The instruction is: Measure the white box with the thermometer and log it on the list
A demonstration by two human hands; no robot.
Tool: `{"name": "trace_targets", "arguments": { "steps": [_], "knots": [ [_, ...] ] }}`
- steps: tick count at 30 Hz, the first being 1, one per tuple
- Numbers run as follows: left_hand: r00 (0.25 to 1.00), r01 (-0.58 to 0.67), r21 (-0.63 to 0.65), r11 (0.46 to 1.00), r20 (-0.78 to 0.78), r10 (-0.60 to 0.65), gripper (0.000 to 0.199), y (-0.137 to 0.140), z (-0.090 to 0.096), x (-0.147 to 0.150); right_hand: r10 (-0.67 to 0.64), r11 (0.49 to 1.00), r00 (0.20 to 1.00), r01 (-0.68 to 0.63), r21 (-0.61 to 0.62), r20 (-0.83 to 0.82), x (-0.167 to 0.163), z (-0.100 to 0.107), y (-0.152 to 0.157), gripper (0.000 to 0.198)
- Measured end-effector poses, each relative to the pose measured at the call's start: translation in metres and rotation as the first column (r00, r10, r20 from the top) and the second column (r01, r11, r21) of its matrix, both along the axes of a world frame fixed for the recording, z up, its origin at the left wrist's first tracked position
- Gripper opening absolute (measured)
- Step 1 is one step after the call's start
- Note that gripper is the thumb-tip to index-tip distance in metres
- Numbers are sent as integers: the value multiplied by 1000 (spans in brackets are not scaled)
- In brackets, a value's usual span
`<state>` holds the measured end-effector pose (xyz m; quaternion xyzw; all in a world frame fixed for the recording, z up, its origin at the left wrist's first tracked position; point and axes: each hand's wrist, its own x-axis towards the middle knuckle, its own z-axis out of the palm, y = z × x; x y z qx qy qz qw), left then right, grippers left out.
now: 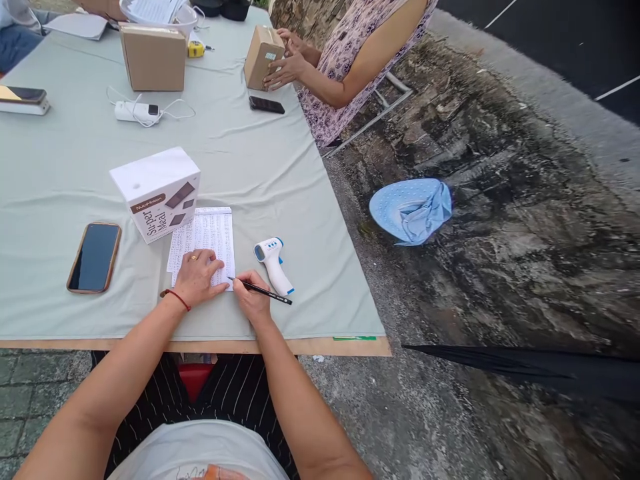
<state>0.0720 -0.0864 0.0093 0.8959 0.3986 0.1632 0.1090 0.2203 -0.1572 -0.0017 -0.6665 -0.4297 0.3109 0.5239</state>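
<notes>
Left hand (197,275) flat on a printed sheet of paper (205,237), fingers together, pressing down its near edge. Right hand (253,297) just beside, at 3 o'clock, fingers pinching a black pen (263,291), tip at the sheet's near right corner. White infrared thermometer (273,263) at 1 o'clock from the right hand. White "Su-per Meal" box (156,192) at 11 o'clock, overlapping the sheet. Smartphone (95,257) at 9 o'clock, face up. Far across the grey tablecloth (60,173), another person's hands (287,63) around a cardboard box (262,56).

A thin black pen (260,291) lies slanted, tip on the printed sheet (204,239).
</notes>
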Motion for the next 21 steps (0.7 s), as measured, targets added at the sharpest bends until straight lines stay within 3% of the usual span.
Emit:
{"name": "trace_targets", "arguments": {
  "steps": [21],
  "knots": [
    [1000, 0, -11, 1000, -27, 0, 33, -1, 2, 0, 28, 999, 993, -32, 39, 117, 1, -8, -1, 14]
  ]
}}
